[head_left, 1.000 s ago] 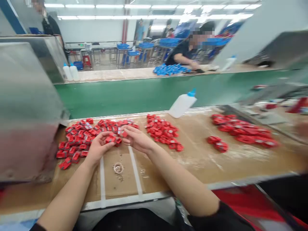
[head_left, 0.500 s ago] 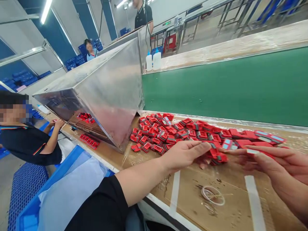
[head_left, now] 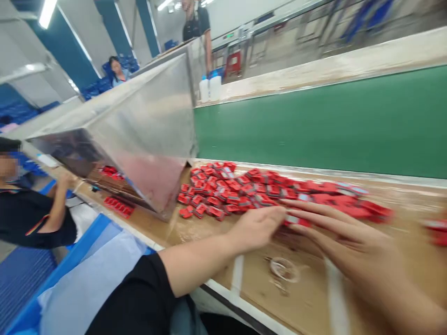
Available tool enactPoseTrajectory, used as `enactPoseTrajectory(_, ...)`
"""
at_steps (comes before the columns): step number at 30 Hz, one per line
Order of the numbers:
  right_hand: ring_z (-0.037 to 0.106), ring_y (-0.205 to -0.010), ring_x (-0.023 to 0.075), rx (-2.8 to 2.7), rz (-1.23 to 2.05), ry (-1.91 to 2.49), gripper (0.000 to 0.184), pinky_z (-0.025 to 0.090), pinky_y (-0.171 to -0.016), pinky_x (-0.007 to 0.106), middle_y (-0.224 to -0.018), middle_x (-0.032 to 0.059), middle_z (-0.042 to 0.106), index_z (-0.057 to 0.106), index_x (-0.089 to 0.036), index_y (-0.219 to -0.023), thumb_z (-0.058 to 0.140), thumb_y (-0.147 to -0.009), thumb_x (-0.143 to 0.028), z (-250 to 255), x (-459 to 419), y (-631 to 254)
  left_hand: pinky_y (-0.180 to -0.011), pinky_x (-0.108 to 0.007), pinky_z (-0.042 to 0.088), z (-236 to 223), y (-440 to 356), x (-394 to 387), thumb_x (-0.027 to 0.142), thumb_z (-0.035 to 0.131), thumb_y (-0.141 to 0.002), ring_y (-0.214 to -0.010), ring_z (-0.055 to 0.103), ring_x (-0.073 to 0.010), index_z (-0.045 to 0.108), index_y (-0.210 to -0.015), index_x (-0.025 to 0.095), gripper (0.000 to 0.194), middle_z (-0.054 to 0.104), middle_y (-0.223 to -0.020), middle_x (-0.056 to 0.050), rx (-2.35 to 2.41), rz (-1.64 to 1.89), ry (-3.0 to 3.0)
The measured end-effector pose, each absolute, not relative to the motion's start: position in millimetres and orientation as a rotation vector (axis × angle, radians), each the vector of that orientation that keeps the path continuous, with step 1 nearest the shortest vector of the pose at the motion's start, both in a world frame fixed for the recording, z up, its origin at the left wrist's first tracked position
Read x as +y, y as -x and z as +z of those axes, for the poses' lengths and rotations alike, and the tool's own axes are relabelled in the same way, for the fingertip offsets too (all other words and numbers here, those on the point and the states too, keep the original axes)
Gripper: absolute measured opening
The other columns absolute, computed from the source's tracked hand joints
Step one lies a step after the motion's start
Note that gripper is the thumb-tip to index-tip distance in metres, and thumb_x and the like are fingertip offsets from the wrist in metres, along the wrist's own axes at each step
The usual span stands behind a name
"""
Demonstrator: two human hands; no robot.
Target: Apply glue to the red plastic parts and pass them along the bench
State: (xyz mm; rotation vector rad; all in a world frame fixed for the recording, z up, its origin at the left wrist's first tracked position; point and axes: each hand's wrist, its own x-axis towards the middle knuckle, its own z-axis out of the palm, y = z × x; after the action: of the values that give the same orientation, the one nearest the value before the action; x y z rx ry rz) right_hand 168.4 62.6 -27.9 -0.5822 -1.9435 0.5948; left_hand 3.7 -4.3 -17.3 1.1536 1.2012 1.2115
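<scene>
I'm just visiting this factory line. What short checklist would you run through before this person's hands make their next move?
1. Left hand and right hand both in view: ok.
2. Red plastic piece between the hands firmly held: cannot tell, blurred.
3. Pile of red plastic pieces on the cardboard-covered bench, off the green conveyor belt: ok.
4. Pieces lined up neatly: not ok, jumbled.
5. Hands apart from the stainless steel hood: ok.
6. Co-worker well apart from these hands: ok.

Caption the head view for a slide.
Left hand and right hand at red parts beside steel hopper.
</scene>
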Motion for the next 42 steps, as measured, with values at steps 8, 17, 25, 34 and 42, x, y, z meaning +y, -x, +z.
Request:
enactPoseTrajectory(8, 0.045, -0.149, 0.0246, -2.193, 0.656, 0.294, 0.049, 0.041, -0.122, 0.049, -0.154, 0.0118, 0.053, 0.045, -0.029, -0.156, 0.042, -0.107, -0.026, -18, 63, -168, -0.09, -0.035, 0.054, 1, 4, 1, 0.054, 0.076, -0.083, -0.103, 0.068, -0.0256, 0.068, -0.117, 0.012, 0.054, 0.073, -0.115, -0.012, 1.173, 1.123, -1.229)
enactPoseTrajectory(17, 0.033, -0.155, 0.0259, -2.338, 0.74, 0.247, 0.085, 0.024, -0.129, 0.049, -0.166, 0.015, 0.034, 0.025, -0.026, -0.162, 0.07, -0.093, -0.044, -2, 61, -180, -0.078, -0.031, 0.053, 8, 6, -5, 0.048, 0.073, -0.087, -0.083, 0.068, -0.0201, 0.072, -0.104, 0.015, 0.037, 0.075, -0.094, -0.005, 1.235, 1.121, -1.369)
enactPoseTrajectory(25, 0.048, -0.146, 0.0223, -2.403, 0.207, 0.259, 0.046, 0.037, -0.124, 0.048, -0.154, 0.0146, 0.054, 0.048, -0.019, -0.146, 0.053, -0.104, -0.036, 12, 53, -189, -0.081, -0.031, 0.053, 11, 7, -11, 0.048, 0.076, -0.083, -0.088, 0.069, -0.023, 0.073, -0.107, 0.017, 0.039, 0.076, -0.099, -0.006, 1.267, 1.011, -1.769)
enactPoseTrajectory(34, 0.065, -0.102, 0.0314, -2.295, -0.017, 1.471, 0.041, 0.053, -0.088, 0.047, -0.113, 0.0167, 0.067, 0.073, -0.02, -0.112, 0.066, -0.09, -0.055, -31, -17, -403, -0.104, -0.046, 0.045, 38, 18, 11, 0.049, 0.063, -0.095, -0.12, 0.06, -0.0323, 0.065, -0.131, 0.023, 0.045, 0.071, -0.127, -0.011, 1.553, 0.821, -2.399)
enactPoseTrajectory(42, 0.062, -0.1, 0.0273, -1.897, -0.026, 1.42, 0.038, 0.047, -0.09, 0.04, -0.105, 0.0141, 0.068, 0.069, -0.02, -0.112, 0.052, -0.1, -0.051, 2, 5, -358, -0.102, -0.044, 0.043, 23, -61, 87, 0.011, 0.061, -0.089, -0.116, 0.061, -0.0323, 0.07, -0.103, 0.015, 0.018, 0.07, -0.114, -0.018, 1.306, 0.392, -2.708)
